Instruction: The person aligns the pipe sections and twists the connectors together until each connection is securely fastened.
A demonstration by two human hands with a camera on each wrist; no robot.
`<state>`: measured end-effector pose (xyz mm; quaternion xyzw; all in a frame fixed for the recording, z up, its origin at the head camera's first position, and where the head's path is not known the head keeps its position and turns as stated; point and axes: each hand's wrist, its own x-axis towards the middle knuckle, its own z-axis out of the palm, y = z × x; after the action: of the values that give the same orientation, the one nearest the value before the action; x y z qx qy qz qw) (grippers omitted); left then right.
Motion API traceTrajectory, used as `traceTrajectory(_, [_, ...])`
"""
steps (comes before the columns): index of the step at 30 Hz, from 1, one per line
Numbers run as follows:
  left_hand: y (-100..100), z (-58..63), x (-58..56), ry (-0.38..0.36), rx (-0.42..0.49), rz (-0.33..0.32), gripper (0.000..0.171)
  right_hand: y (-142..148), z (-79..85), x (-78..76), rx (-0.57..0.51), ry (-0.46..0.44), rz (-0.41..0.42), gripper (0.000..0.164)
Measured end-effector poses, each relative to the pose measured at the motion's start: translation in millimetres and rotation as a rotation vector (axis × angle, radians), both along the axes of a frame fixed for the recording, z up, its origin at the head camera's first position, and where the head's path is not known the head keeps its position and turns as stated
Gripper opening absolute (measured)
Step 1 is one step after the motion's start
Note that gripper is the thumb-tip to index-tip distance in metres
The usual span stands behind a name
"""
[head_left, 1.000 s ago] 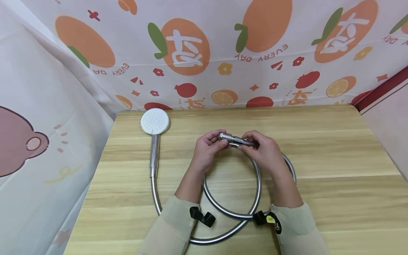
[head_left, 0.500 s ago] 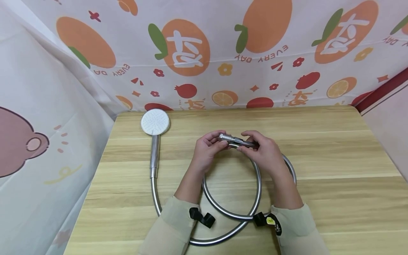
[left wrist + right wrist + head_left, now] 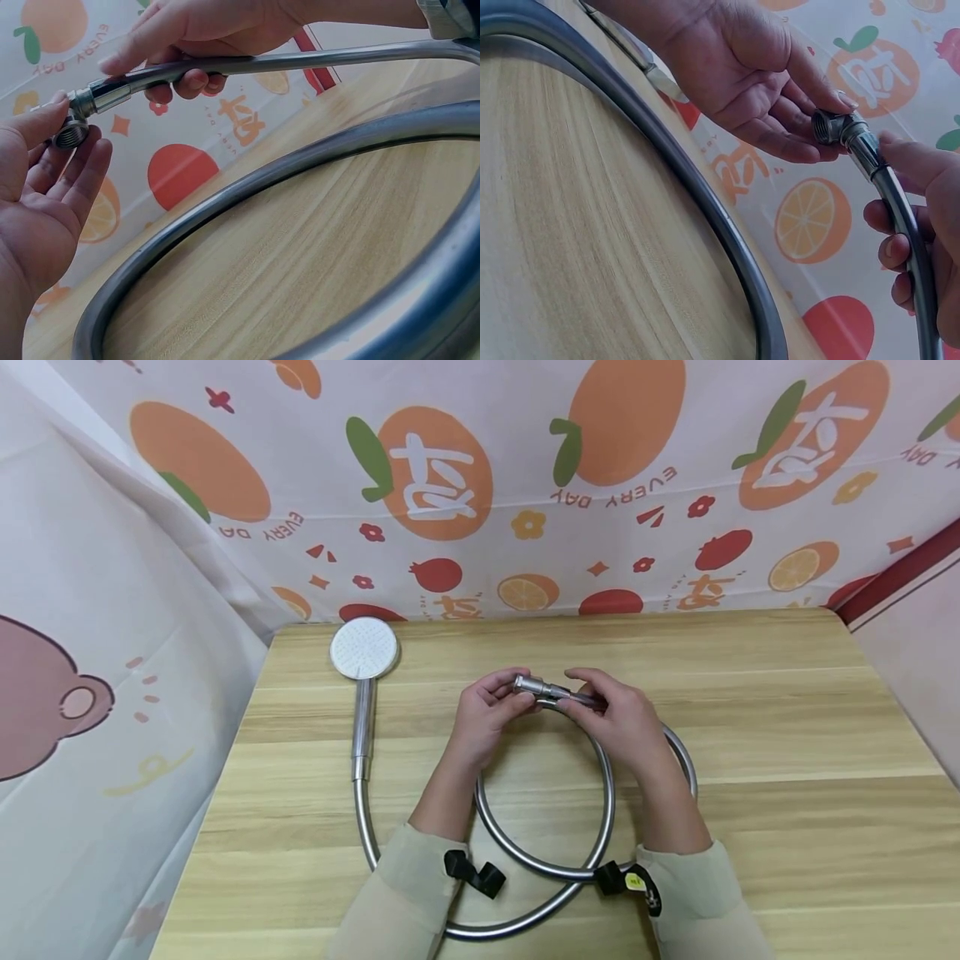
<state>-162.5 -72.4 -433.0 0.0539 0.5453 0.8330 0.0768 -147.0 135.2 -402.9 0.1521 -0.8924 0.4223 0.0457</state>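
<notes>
My left hand (image 3: 482,718) pinches a small metal threaded elbow fitting (image 3: 529,684) between thumb and fingers. In the left wrist view, the fitting's threaded mouth (image 3: 72,135) faces outward below the thumb. The shower hose (image 3: 551,865) meets the fitting through a shiny ribbed collar (image 3: 865,154). My right hand (image 3: 628,717) grips the hose just behind that collar, its fingers curled underneath and its index finger and thumb near the collar. From there the silver hose loops over the table beneath both forearms.
At the table's back left lies a round white-faced shower head (image 3: 364,648) with a metal handle, joined to the hose's other end. Fruit-printed cloth (image 3: 540,552) hangs behind the wooden table (image 3: 787,735). Another pale cloth (image 3: 112,693) hangs at the left.
My right fingertips have shifted slightly left, and the collar's visible face has turned a little. The left hand keeps its hold on the fitting; the shower head lies unmoved.
</notes>
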Motion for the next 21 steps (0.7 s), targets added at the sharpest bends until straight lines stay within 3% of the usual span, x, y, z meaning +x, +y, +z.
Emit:
traceTrajectory(8, [-0.6,0.7,0.8,-0.003,-0.008,0.006,0.042,-1.8,-1.1,-0.5,-0.01,0.006,-0.013,0.044])
traceTrajectory(16, [-1.1,1.2,0.0,-0.003,0.003,0.005,0.041,-1.5,0.0,0.3,-0.004,0.026,0.001,0.021])
traceTrajectory(21, [-1.3,1.0,-0.2,0.004,0.0,-0.004,0.043,-0.8,0.2,1.0,-0.009,0.021,-0.013,0.03])
